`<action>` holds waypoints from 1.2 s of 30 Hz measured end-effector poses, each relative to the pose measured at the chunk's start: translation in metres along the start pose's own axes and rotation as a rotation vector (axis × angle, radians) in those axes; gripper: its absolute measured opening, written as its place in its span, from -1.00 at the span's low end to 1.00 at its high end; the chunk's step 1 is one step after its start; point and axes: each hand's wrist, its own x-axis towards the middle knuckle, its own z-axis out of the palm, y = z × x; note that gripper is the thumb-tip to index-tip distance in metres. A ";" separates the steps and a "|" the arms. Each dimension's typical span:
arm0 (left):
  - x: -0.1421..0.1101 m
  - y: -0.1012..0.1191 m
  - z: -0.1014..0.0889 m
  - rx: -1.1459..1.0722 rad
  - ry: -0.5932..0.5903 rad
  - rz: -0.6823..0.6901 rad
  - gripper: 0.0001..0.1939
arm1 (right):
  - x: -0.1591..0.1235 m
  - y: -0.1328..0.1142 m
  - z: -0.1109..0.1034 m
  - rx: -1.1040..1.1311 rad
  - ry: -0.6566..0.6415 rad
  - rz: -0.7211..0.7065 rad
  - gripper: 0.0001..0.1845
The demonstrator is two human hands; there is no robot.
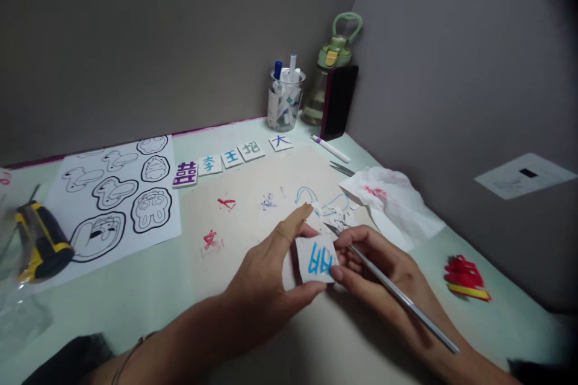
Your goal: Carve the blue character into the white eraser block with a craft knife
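My left hand (266, 274) pinches a small white tile (316, 258) with a blue character drawn on it, just above a beige mat (253, 216). A bandage wraps that hand's thumb. My right hand (383, 274) touches the tile's right edge and grips a thin silver tool (397, 295) like a pen, its tip at the tile's upper corner. Small white shavings (334, 213) lie on the mat just beyond the tile.
A row of white character tiles (226, 159) lies past the mat. A sheet of outlined figures (112, 192) and a yellow-black tool (40, 240) lie left. A crumpled tissue (392, 198), tweezers (341, 168), a marker (329, 147), pen cup (284, 99), bottle (332, 66) and red cutout (465, 277) sit right.
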 end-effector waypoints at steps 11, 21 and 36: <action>0.003 -0.001 -0.002 -0.159 0.002 0.002 -0.11 | -0.001 -0.003 -0.001 0.155 -0.038 0.047 -0.71; 0.002 -0.005 -0.001 -0.169 0.049 0.065 -0.12 | 0.003 -0.004 0.001 0.131 -0.004 0.039 -0.69; -0.005 -0.006 0.006 -0.108 0.011 0.227 -0.14 | -0.004 0.002 0.005 -0.018 0.038 -0.084 -0.79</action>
